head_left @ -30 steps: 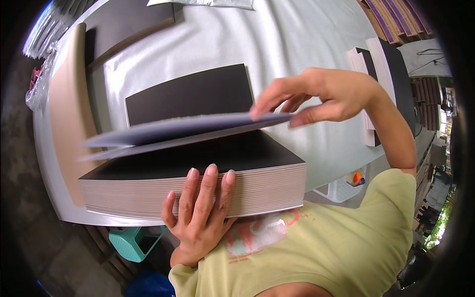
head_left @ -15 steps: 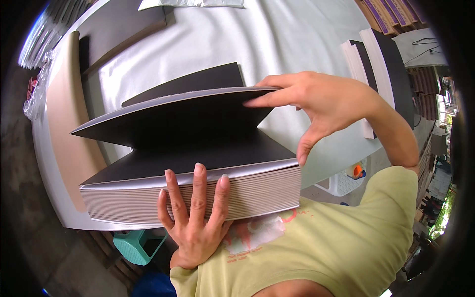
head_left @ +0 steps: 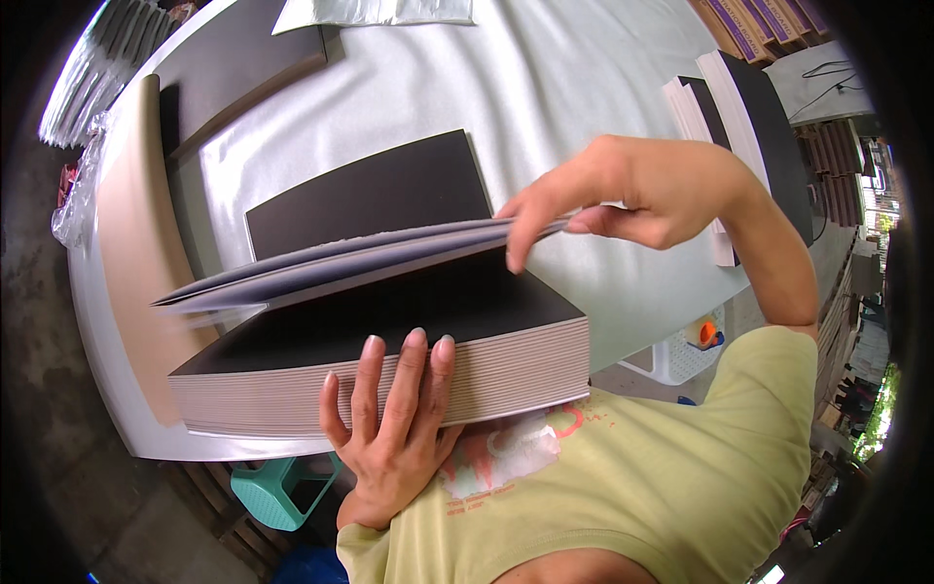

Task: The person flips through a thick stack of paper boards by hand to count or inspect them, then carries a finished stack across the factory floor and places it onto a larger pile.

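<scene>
A thick block of black-topped boards (head_left: 506, 375) with layered beige edges stands at the near table edge, close to my body. My left hand (head_left: 389, 419) lies against its front edge, fingers stretched upward, with the tips at the top rim. Above the block, my right hand (head_left: 623, 195) grips the right end of some lifted sheets (head_left: 360, 261), black with pale edges, between bent fingers and thumb. The sheets tilt over the black top, and their left end is blurred. Behind them lies a flat black panel (head_left: 375, 185), its near part hidden.
A beige curved board (head_left: 136, 243) runs along the left side, by a large dark panel (head_left: 238, 68). More black-covered blocks (head_left: 749, 146) stand at the right. Silvery sheeting covers the table (head_left: 418, 88). A green stool (head_left: 282, 492) and a white stool (head_left: 671, 360) are below.
The upper sheets have swung up and away from the block, baring its black top. My right hand has turned and closed round their right end. My left hand has barely shifted.
</scene>
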Motion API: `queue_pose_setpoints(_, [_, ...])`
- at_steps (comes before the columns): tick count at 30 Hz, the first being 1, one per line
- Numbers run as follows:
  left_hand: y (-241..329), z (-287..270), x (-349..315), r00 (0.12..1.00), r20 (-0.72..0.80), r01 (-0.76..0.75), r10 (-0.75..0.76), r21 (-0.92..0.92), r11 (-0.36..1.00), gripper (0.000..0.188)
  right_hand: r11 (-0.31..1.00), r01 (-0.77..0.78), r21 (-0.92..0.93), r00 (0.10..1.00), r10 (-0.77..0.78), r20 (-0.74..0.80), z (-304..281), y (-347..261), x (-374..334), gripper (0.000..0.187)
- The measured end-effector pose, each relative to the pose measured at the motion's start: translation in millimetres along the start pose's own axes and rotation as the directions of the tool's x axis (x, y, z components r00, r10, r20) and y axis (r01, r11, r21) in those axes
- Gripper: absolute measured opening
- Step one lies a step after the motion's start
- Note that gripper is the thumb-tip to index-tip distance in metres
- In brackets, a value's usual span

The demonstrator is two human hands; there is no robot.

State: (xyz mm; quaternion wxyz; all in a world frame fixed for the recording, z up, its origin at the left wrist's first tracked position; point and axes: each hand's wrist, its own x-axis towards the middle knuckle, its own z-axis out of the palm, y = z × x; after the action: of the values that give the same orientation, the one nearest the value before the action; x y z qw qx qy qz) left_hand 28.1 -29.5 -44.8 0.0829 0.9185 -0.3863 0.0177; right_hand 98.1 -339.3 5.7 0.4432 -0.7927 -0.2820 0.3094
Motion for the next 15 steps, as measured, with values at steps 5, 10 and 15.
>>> queue_pose_setpoints(5, [3.9, -4.1, 2.6, 0.999, 0.000, 0.044, -0.044, 0.015, 0.999, 0.081, 0.965, -0.044, -0.260, 0.992, 0.012, -0.126, 12.5, 18.7, -3.0, 0.052])
queue_pose_setpoints(10, [8.6, -4.7, 3.0, 0.995, 0.012, 0.102, -0.102, -0.039, 0.994, 0.090, 0.951, -0.078, -0.300, 0.992, 0.044, -0.117, 12.4, 12.1, -3.6, 0.094])
queue_pose_setpoints(15, [8.0, -2.3, 0.3, 0.995, -0.001, 0.103, -0.103, -0.042, 0.994, 0.094, 0.937, -0.160, -0.311, 0.981, 0.116, -0.154, 14.9, 12.5, -0.6, 0.098])
